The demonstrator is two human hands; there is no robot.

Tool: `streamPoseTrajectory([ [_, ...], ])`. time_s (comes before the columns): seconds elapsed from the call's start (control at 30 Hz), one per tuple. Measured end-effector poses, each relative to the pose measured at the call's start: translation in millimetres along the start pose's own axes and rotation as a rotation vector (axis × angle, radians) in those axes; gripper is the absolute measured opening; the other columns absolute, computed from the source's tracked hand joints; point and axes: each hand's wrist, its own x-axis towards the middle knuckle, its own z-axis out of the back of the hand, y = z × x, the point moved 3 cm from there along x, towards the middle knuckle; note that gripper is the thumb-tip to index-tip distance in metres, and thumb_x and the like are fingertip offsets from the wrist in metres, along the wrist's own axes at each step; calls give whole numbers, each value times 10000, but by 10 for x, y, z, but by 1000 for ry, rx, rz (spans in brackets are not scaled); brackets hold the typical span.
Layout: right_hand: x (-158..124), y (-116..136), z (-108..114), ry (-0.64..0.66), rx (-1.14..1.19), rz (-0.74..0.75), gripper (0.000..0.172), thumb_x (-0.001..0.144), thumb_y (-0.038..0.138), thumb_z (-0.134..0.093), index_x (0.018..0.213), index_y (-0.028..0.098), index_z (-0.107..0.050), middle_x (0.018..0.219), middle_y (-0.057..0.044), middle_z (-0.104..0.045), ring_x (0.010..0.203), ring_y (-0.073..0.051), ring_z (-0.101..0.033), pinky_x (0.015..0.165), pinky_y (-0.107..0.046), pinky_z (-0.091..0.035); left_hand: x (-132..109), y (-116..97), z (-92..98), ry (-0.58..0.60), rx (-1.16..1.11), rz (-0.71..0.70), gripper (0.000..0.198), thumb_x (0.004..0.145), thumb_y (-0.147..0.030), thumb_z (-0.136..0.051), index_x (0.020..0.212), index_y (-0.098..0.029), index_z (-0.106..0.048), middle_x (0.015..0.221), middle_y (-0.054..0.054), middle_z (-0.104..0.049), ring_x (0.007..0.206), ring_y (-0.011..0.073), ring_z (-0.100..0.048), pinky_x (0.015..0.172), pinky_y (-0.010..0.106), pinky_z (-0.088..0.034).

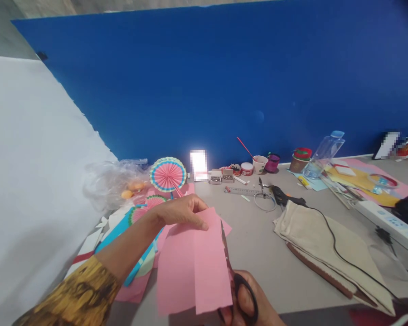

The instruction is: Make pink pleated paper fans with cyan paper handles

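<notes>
My left hand point(190, 215) pinches the top of a creased pink paper sheet point(193, 267), thumb in front and fingers behind. In my right hand point(250, 299) is a pair of scissors point(240, 285) with black handles, its blades pointing up along the sheet's right edge. A pink corner of paper sticks out to the right behind the blades. How far the blades stand apart is hard to make out. Beyond my left hand stands a round pleated paper fan point(168, 174) in pink, blue and pale yellow. Another pleated pink piece with a green edge point(149, 206) lies partly behind my forearm.
At the back stand a paper cup point(259, 164), a purple pot point(272, 163) and a tilted plastic bottle point(326, 154). To the right lie a glue gun point(285, 197), a folded beige cloth point(329, 244) and a white power strip point(391, 224). A clear plastic bag point(114, 179) sits at left.
</notes>
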Motion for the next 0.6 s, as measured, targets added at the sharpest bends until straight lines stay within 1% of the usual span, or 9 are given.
streamPoseTrajectory([
  [0.07,5,3,-31,12,30,-16,648,673,775,-767,749,153,-602,572,21,-529,487,-61,-360,502,-214,-272,15,5,-3,3,0,16,217,663,-353,-820,746,-162,-759,688,24,-712,585,151,-622,518,234,-470],
  [0.17,-6,-11,-45,68,107,-42,647,660,773,-778,741,153,-609,525,44,-497,453,-51,-336,483,-211,-236,27,-27,-9,-1,-8,39,167,667,-310,-799,730,-163,-754,677,21,-711,569,146,-618,509,231,-466],
  [0.27,-39,-24,-3,51,164,-43,594,686,724,-798,736,168,-595,516,53,-500,455,-55,-350,505,-211,-267,29,-84,-13,-9,-1,61,119,671,-276,-772,699,-164,-742,670,16,-707,546,132,-600,492,224,-447],
  [0.33,-54,-21,27,23,171,-53,565,716,702,-792,766,174,-599,558,44,-533,466,-60,-370,512,-212,-289,34,-109,-13,-11,11,78,95,665,-261,-759,682,-170,-737,655,7,-700,544,129,-599,486,219,-439],
  [0.4,-45,4,39,14,159,-61,562,715,700,-794,815,177,-614,603,36,-559,486,-67,-399,516,-211,-305,48,-119,-14,3,5,93,78,644,-250,-756,656,-176,-732,633,-4,-689,543,130,-601,485,219,-437],
  [0.47,-13,43,17,77,122,-70,595,676,720,-806,810,169,-628,586,41,-544,480,-66,-403,505,-210,-301,73,-124,-16,30,-11,107,75,618,-246,-760,628,-180,-727,614,-11,-681,534,127,-595,481,221,-435],
  [0.53,21,86,-16,152,68,-58,636,649,753,-799,759,148,-636,525,56,-487,454,-58,-369,479,-210,-273,100,-137,-9,40,-1,117,82,601,-241,-766,592,-179,-714,582,-20,-659,517,118,-578,472,216,-424],
  [0.6,34,116,-30,166,31,-34,662,651,776,-779,726,133,-639,492,63,-453,441,-52,-340,463,-212,-248,123,-164,7,43,32,124,89,600,-235,-769,575,-176,-707,560,-25,-642,510,111,-569,465,209,-415],
])
